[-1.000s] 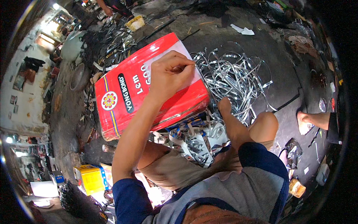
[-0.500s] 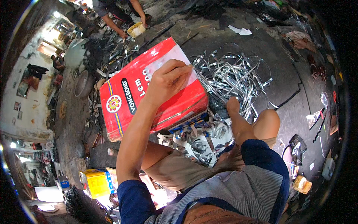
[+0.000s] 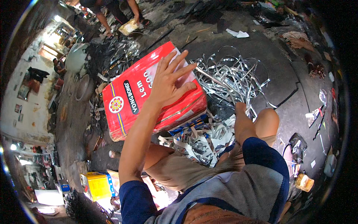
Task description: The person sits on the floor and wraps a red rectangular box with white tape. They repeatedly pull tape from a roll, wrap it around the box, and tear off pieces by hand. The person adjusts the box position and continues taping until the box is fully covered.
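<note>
My left hand is open over the top of a red box, its fingers spread. A whitish patch on the box's upper face shows behind the fingers. Touching the box's right side is a tangled heap of shiny silver strips. One straight strip or bundle slants from near the box's corner toward my right hand. That hand is low at the near edge of the heap, in front of my bent knee. Its fingers are hidden, so I cannot see what it holds.
White and silver strips lie between my legs and the box. A yellow box stands at the near left. A black plastic bag and a yellowish block are at right. At the far left, another person bends over a pale yellow container.
My left hand has gone from closed at the box's right edge to open and spread. My right hand has shifted slightly right. The other person's container has moved left and tilted.
</note>
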Demonstrator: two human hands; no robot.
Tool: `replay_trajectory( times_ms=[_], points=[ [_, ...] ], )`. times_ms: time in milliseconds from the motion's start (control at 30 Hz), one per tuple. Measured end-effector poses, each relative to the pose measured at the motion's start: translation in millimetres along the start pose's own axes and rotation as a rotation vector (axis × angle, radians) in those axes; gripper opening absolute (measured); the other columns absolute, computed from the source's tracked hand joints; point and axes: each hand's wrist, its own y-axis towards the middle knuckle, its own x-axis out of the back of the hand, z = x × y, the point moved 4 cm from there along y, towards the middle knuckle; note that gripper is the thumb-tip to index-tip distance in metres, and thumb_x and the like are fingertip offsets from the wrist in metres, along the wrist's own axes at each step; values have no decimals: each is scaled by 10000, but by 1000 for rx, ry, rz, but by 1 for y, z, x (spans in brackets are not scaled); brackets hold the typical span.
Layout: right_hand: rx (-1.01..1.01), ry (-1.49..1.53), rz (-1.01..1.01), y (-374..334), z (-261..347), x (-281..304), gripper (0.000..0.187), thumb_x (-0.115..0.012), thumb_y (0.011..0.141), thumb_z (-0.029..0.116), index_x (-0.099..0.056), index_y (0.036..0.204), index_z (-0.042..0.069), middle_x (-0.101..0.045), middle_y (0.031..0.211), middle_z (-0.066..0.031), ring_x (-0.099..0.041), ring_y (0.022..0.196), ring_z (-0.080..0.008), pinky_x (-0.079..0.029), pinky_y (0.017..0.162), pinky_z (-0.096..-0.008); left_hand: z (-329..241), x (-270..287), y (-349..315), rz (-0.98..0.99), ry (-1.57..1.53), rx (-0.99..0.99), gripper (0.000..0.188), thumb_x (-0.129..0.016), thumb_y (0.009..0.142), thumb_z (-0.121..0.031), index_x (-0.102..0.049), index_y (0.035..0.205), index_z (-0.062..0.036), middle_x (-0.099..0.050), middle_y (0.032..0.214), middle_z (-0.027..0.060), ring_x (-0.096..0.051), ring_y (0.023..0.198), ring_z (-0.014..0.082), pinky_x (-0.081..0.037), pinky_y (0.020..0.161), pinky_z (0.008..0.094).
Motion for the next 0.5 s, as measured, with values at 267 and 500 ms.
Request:
replay_trajectory(
  times_ms=[267, 500],
  points=[
    [-198, 35, -158, -52, 45, -25, 328, -629, 854, 322, -786, 992, 70, -750, 1012, -163, -708, 1005, -367, -524, 892, -496, -10, -10, 11, 31, -119, -32, 709, -716, 816, -571, -601, 1400, -186, -483, 1524, 105, -434, 1374, 360, -347, 1151, 485],
    [728, -237, 278, -307, 181, 14, 306, -590, 881, 195, -745, 1104, 55, -711, 1188, -167, -679, 1117, -316, -544, 855, -505, 6, 9, -26, 68, 28, 37, 666, -663, 882, -480, -528, 1462, -183, -476, 1521, 128, -434, 1376, 375, -361, 1143, 486]
  ],
)
